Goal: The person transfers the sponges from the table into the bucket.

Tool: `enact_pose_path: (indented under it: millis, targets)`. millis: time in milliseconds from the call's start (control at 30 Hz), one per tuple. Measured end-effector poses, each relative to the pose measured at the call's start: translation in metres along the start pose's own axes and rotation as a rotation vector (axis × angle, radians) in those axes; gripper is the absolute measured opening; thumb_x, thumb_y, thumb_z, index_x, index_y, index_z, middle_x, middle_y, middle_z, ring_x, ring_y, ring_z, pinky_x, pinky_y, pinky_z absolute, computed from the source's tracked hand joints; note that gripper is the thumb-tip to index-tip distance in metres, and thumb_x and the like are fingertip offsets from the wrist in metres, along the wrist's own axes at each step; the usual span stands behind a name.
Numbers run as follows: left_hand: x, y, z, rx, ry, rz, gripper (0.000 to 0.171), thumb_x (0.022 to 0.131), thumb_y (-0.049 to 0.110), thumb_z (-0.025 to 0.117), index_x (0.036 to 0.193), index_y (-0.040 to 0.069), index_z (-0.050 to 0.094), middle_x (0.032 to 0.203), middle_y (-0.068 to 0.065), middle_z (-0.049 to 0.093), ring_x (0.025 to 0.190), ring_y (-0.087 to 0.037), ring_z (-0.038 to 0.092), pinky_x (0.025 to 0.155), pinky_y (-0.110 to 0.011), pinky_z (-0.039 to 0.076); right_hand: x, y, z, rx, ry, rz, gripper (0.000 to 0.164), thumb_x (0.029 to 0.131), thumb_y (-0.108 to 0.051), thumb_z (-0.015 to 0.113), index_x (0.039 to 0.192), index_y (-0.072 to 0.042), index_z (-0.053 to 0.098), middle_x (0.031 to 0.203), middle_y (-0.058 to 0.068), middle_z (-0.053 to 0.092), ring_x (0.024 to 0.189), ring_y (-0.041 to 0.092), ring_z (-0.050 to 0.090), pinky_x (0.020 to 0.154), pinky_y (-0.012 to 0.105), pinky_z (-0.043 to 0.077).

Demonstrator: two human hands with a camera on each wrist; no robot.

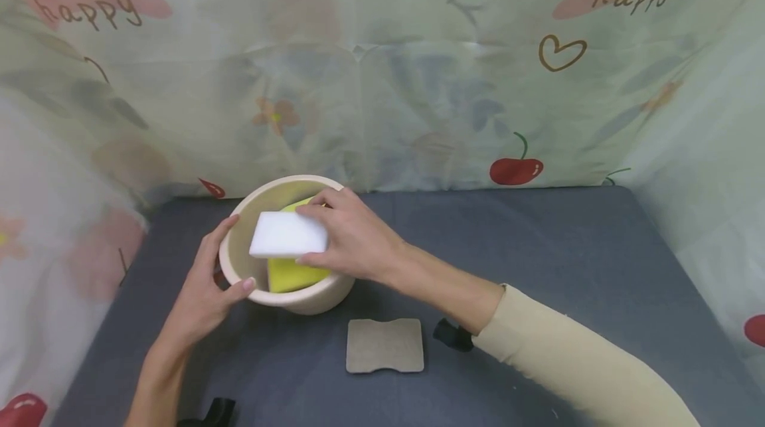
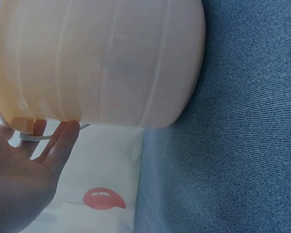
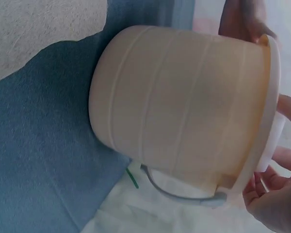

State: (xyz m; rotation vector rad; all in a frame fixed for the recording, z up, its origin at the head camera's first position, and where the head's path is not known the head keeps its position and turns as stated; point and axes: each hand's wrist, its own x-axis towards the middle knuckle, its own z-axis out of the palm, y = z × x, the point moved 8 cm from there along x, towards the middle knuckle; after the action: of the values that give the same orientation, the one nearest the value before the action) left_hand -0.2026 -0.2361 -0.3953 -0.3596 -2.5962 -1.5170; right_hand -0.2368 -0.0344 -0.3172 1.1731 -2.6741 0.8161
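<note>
A cream bucket (image 1: 325, 295) stands on the dark cloth, its mouth facing up. My left hand (image 1: 203, 287) grips its left rim, thumb over the near edge and fingers around the outer side. In the left wrist view those fingers (image 2: 63, 145) lie against the bucket wall (image 2: 106, 63). With thumb and fingers my right hand (image 1: 361, 234) pinches a white sponge block (image 1: 287, 234) over the bucket's mouth. Under it, inside the bucket, sits a yellow sponge-like piece (image 1: 293, 275), partly hidden by the white block and the hand.
On the cloth (image 1: 514, 241) in front of the bucket lies a flat grey-beige pad (image 1: 385, 347) with notched long sides. The bucket's grey handle (image 3: 179, 196) hangs down its far side. A printed curtain (image 1: 382, 95) stands behind, with more at both sides.
</note>
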Motion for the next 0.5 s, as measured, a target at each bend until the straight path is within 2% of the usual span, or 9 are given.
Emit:
enact_pose_path:
  millis: [200,500]
  targets:
    - [0.001,0.000,0.000,0.003,-0.003,0.003,0.095,0.080,0.011,0.074,0.158,0.027,0.024,0.147,-0.015,0.030,0.115,-0.018,0.041,0.082,-0.012,0.045,0.002,-0.001,0.011,-0.028,-0.019,0.059,0.061,0.077,-0.040,0.084,0.128,-0.012,0.067,0.120,0.004,0.062,0.110,0.019,0.055,0.091,0.030,0.043]
    - [0.000,-0.002,0.000,0.027,-0.005,-0.002,0.094,0.081,0.013,0.074,0.158,0.029,0.023,0.147,-0.016,0.030,0.114,-0.025,0.042,0.080,-0.012,0.045,0.001,-0.012,0.022,-0.104,-0.013,0.074,0.062,0.075,-0.049,0.082,0.126,-0.017,0.069,0.116,0.001,0.064,0.105,0.018,0.055,0.089,0.028,0.043]
